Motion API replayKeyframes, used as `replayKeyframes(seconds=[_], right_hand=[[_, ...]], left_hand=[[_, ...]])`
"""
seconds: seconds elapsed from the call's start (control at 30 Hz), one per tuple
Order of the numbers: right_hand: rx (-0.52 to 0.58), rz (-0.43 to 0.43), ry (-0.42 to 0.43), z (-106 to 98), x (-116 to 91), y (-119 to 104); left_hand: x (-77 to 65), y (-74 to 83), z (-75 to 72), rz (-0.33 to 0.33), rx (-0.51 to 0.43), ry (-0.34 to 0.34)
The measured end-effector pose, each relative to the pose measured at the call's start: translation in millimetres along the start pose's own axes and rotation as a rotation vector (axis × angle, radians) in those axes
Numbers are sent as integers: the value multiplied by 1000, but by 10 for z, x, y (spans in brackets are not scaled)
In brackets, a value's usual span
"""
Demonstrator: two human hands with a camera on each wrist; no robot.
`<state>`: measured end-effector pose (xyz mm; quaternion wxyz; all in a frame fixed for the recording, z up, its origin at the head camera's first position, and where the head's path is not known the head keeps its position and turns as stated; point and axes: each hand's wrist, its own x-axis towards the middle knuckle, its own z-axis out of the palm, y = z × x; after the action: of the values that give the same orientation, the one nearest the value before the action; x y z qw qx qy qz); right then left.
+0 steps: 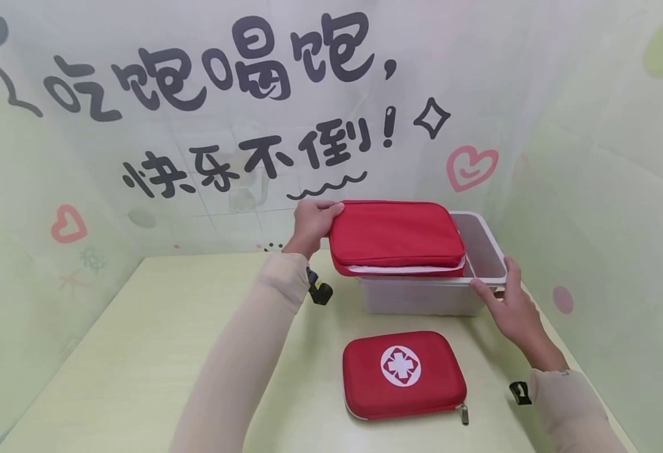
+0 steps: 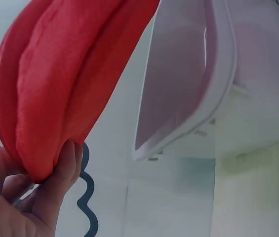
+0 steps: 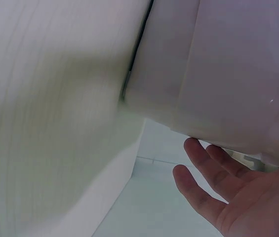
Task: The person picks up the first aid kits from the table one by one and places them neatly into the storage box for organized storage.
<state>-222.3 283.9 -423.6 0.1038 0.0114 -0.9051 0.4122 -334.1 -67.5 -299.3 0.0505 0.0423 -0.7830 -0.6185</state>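
My left hand (image 1: 311, 225) pinches the left end of a red fabric zip bag (image 1: 396, 233), thumb on top. The bag is tilted over the left part of a white plastic bin (image 1: 422, 297), hiding much of its opening. In the left wrist view, my fingers (image 2: 66, 165) hold the bag's lower corner, apart from the bin's rim (image 2: 223, 59). My right hand (image 1: 515, 314) holds the bin's front right corner, thumb at the front rim. The right wrist view shows several fingers (image 3: 213, 170) spread along the bin's side.
A red hard-shell first-aid case (image 1: 405, 375) with a white cross emblem lies on the pale table (image 1: 139, 352) in front of the bin. Printed walls (image 1: 609, 207) stand behind and close on the right. Black wrist mounts (image 1: 319, 288) hang from both sleeves.
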Motion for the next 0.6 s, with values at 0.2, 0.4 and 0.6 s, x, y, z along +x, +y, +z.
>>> replayKeyframes(seconds=[0.2,0.4,0.6], right_hand=[[2,4,7,-18,-12,0],[-18,15,2,-31,-14,-8],[-21,30,-8,-37,-15,-14]], left_hand=[[4,25,156,7,7,12],[34,4,270,7,27,23],[44,24,390,25,21,29]])
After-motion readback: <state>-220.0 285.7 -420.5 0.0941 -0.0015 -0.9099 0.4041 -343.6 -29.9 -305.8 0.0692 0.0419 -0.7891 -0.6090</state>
